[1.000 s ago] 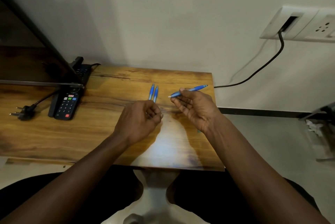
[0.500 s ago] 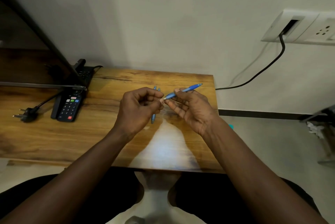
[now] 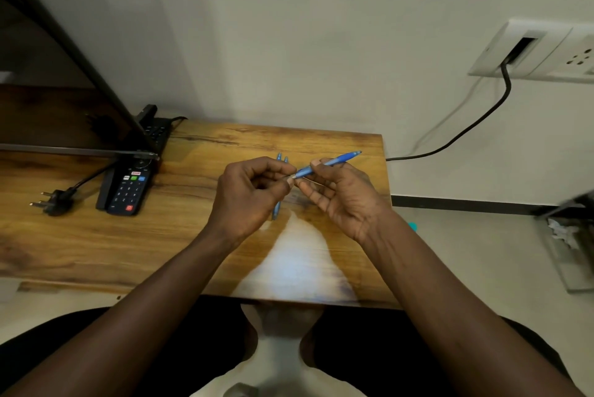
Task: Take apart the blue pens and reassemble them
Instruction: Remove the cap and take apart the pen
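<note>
I hold one blue pen [image 3: 334, 161] in the air above the wooden table [image 3: 199, 236], its clicker end pointing up and to the right. My right hand [image 3: 340, 197] grips the barrel between thumb and fingers. My left hand [image 3: 250, 194] pinches the pen's silver tip end with thumb and forefinger. Two more blue pens [image 3: 277, 207] lie side by side on the table beneath my left hand, mostly hidden by it; only their far tips and a near end show.
A black remote [image 3: 128, 191] lies at the left beside a dark monitor edge [image 3: 80, 152] and a loose black plug [image 3: 54, 202]. A black cable [image 3: 466, 133] runs from a wall socket [image 3: 527, 53] at the right. The table's right edge is close to my right hand.
My left hand rose from a fist on the table and took hold of the tip of the pen in my right hand. Both hands now meet above the lying pens.
</note>
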Action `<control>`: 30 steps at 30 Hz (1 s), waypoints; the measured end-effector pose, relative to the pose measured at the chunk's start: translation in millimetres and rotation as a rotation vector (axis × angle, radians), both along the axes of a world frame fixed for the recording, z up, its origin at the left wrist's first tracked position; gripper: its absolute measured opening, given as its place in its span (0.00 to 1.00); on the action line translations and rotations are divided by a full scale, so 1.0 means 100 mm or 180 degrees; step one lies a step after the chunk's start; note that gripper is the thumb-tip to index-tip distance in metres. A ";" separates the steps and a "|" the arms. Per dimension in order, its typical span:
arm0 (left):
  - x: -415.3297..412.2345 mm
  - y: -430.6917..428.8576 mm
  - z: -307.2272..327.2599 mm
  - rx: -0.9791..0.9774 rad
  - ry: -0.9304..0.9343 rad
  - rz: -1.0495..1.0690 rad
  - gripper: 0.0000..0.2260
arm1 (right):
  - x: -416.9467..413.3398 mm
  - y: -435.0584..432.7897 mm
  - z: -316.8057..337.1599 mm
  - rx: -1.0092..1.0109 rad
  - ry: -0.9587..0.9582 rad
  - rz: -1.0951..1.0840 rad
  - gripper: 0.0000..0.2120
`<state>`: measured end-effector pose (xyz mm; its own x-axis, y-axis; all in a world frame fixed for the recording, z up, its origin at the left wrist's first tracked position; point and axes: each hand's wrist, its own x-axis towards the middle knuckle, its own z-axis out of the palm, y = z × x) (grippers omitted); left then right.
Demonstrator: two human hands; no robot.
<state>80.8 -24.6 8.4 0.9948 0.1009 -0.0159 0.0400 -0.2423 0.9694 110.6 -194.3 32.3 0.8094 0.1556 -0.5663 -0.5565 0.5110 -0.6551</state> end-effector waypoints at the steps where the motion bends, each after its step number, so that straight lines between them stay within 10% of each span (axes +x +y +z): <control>1: 0.00 0.00 0.00 -0.0001 -0.0002 -0.0011 0.09 | 0.00 0.00 0.00 0.0006 0.0010 -0.0003 0.06; 30: -0.02 0.07 0.07 -0.0059 0.0071 -0.0075 0.10 | -0.02 0.02 -0.06 -0.0223 0.0069 0.0431 0.04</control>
<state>78.6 -17.2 15.0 0.9962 0.0769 -0.0398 0.0563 -0.2256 0.9726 108.2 -192.8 26.0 0.7713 0.2219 -0.5966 -0.6315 0.3838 -0.6737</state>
